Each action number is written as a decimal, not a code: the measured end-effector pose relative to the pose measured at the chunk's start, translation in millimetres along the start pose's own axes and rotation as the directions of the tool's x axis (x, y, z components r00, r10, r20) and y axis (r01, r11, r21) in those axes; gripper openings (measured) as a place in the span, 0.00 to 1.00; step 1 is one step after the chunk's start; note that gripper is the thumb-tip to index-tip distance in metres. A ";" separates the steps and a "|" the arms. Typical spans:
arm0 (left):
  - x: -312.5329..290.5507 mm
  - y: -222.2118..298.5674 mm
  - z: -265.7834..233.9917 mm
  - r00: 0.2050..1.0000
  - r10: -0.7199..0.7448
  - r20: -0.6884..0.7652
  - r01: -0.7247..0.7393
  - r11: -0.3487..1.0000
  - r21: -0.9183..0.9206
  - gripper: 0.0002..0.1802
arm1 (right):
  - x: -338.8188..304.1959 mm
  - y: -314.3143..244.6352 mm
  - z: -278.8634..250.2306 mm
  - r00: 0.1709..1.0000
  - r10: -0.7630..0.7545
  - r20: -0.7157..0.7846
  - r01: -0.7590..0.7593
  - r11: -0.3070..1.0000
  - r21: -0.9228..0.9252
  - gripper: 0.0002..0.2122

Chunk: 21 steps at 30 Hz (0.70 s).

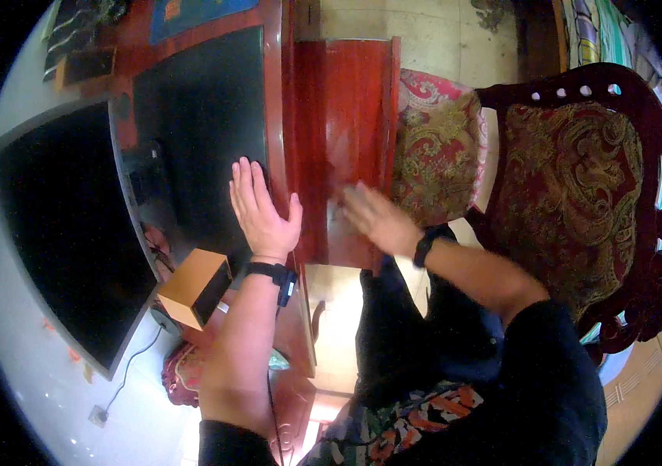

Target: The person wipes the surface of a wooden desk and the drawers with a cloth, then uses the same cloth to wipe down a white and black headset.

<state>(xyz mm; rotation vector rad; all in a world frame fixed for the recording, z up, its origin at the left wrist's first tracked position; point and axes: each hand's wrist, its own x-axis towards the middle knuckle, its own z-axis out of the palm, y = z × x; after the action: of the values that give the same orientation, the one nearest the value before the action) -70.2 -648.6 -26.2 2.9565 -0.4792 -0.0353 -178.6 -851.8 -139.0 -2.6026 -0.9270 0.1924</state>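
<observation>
My left hand is open, its fingers stretched together and the thumb apart. It lies at the edge of a black desk mat on a red wooden desk and holds nothing. Over a pulled-out red wooden tray or drawer is my right hand, its fingers extended and slightly blurred by motion. Nothing shows in it, and whether it touches the wood I cannot tell. A dark band sits on each wrist.
A large dark monitor stands along the left, with a small wooden box-shaped speaker near my left forearm. At right is a carved dark chair with a patterned back and seat cushion. A blue mat lies at the far end.
</observation>
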 end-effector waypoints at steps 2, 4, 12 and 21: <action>1.9 3.1 -0.1 0.999 -0.015 0.031 0.014 0.999 0.028 0.44 | -20.5 -27.7 6.5 0.995 -0.023 0.093 0.008 0.987 0.158 0.22; 1.1 1.4 0.3 1.000 -0.010 0.021 0.009 1.000 0.018 0.44 | -19.5 -28.9 5.7 0.997 0.004 0.073 -0.016 0.987 0.159 0.21; 0.6 0.4 2.4 1.000 -0.001 -0.012 0.001 1.000 -0.004 0.44 | 102.1 147.0 -77.0 0.807 0.585 -0.082 -0.547 0.793 0.269 0.24; -0.3 -4.4 1.4 1.000 -0.027 0.002 0.027 1.000 0.001 0.43 | 119.8 154.1 -50.9 0.796 0.499 -0.342 -0.597 0.741 -0.309 0.28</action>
<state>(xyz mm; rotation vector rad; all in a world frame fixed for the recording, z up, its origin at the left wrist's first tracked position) -69.3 -644.6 -28.2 2.9640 -0.4394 -0.0408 16.5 -901.2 -152.1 -3.1331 -0.0721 -0.1875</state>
